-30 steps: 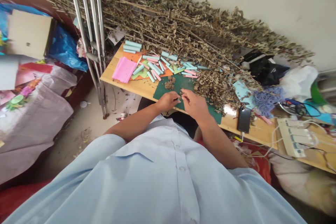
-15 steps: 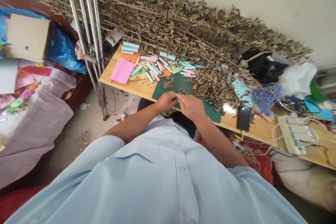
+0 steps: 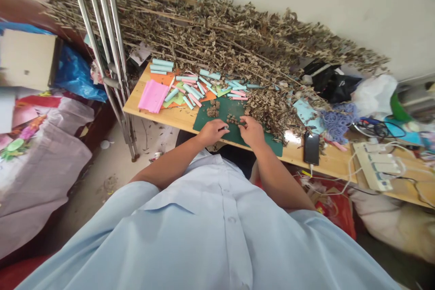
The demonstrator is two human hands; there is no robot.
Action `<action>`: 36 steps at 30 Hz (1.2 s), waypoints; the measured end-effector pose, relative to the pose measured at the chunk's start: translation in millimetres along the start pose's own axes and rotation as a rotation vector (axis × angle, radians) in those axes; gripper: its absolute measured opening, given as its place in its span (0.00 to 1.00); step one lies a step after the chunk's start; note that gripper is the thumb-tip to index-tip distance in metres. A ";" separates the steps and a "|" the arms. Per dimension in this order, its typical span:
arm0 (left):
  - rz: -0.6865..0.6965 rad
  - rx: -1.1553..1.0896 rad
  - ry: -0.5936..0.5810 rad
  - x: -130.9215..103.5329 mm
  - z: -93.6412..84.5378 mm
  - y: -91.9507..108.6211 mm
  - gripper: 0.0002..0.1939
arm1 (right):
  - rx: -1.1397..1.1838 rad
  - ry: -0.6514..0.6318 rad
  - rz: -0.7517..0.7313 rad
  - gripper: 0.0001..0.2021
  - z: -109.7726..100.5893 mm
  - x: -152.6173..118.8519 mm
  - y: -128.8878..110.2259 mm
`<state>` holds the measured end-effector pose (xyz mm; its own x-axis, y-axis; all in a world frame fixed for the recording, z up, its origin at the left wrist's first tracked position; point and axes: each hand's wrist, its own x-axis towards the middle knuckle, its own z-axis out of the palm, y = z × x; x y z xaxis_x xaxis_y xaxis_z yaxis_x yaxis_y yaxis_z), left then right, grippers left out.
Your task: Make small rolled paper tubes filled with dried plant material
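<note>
My left hand [image 3: 213,132] is closed in a pinch over the near edge of the green mat [image 3: 220,111]; what it holds is too small to make out. To its right my right hand [image 3: 251,131] has its thumb and fingers apart, beside a small cluster of brown balls [image 3: 233,119]. A clump of brown dried pieces [image 3: 213,108] lies on the mat just beyond my left hand. Crumbled dry leaves [image 3: 272,111] are heaped over the mat's right part.
Blue and pink paper rolls and a pink paper sheet [image 3: 153,96] lie at the left. Long dried stalks [image 3: 204,31] run along the wall. A phone [image 3: 311,148] and a power strip [image 3: 373,165] are at the right. Metal crutches [image 3: 102,41] stand at the left.
My hands were together and have moved apart, my right hand opening and shifting right. The small brown balls show more fully. The whole view has shifted slightly.
</note>
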<state>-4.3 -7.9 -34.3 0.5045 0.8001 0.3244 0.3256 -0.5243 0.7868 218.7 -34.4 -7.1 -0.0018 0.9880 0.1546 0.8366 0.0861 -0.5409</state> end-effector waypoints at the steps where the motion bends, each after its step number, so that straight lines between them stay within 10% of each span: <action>1: 0.003 -0.004 0.001 -0.1 0.1 -0.5 0.08 | -0.013 -0.008 -0.014 0.20 1.7 -0.7 -0.7; 12: -0.009 -0.022 -0.003 -0.1 -0.4 0.9 0.08 | 0.005 0.059 -0.060 0.17 5.5 -3.1 -1.1; 20: 0.035 -0.064 -0.017 0.7 -5.4 6.7 0.09 | 0.328 0.093 -0.111 0.12 -5.3 -17.0 -50.4; 36: 0.025 -0.102 -0.040 -0.3 -7.8 8.5 0.09 | 0.094 0.015 -0.360 0.09 -13.1 -19.1 -62.4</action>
<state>-8.0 -10.3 -23.6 0.5437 0.7736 0.3254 0.2306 -0.5105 0.8284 173.7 -60.3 34.5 -0.2783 0.8902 0.3608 0.7298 0.4402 -0.5231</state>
